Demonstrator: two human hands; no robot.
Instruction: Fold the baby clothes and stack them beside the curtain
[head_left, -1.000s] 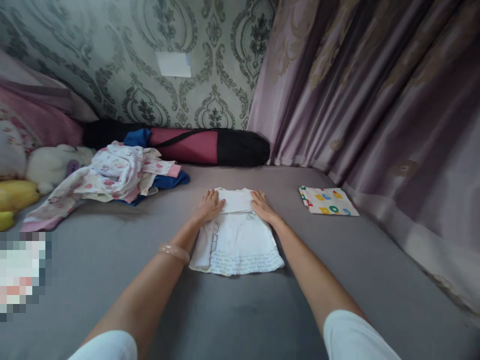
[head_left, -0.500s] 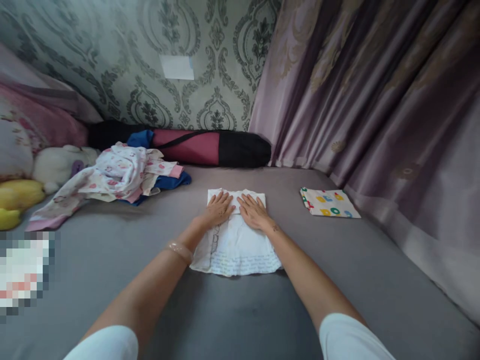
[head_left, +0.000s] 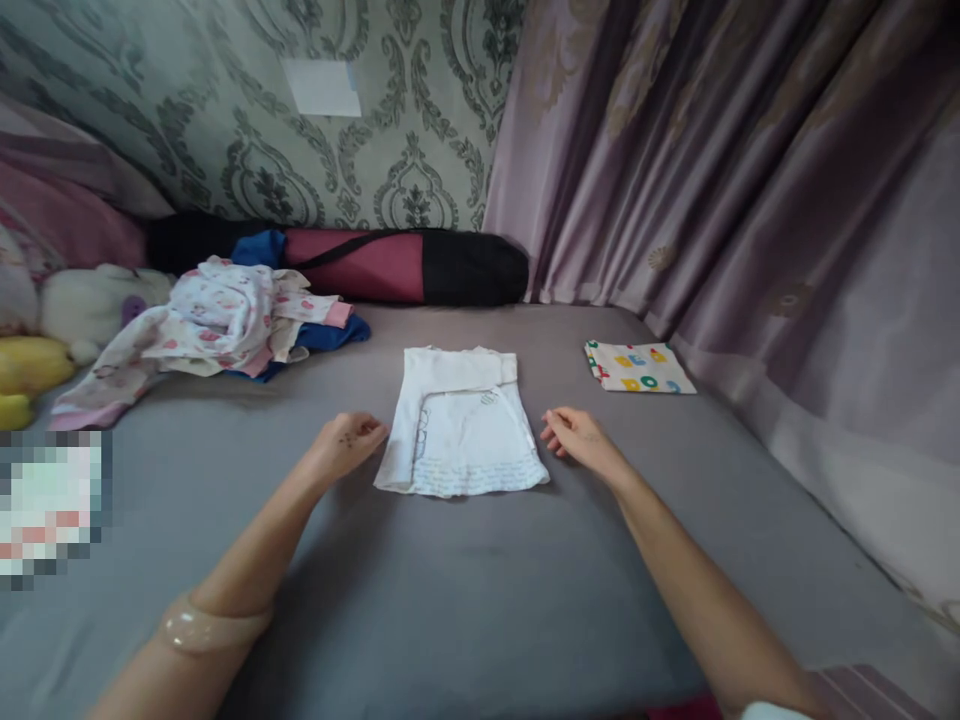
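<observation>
A white garment (head_left: pixel 469 425) with rows of small printed text along its near hem lies flat on the grey sheet, its sides and sleeves folded inward. My left hand (head_left: pixel 351 443) hovers just beside its left edge, fingers loosely curled and holding nothing that I can see. On the opposite side, my right hand (head_left: pixel 577 440) is a short way off the right edge, with its fingers slightly apart and nothing in them. Farther right rests a folded cream cloth (head_left: pixel 637 368) printed with colourful letters.
At the left is a heap of clothes (head_left: pixel 225 315), with a white plush toy (head_left: pixel 97 300) and a yellow one (head_left: pixel 34 365) beside it. A long black and maroon bag (head_left: pixel 360 265) lies along the wall. Mauve curtains (head_left: pixel 637 150) hang at the right, over the grey sheet (head_left: pixel 480 590).
Both hands have lifted off the top of the white garment and moved apart, towards me, to its two sides. The view has tipped slightly downward.
</observation>
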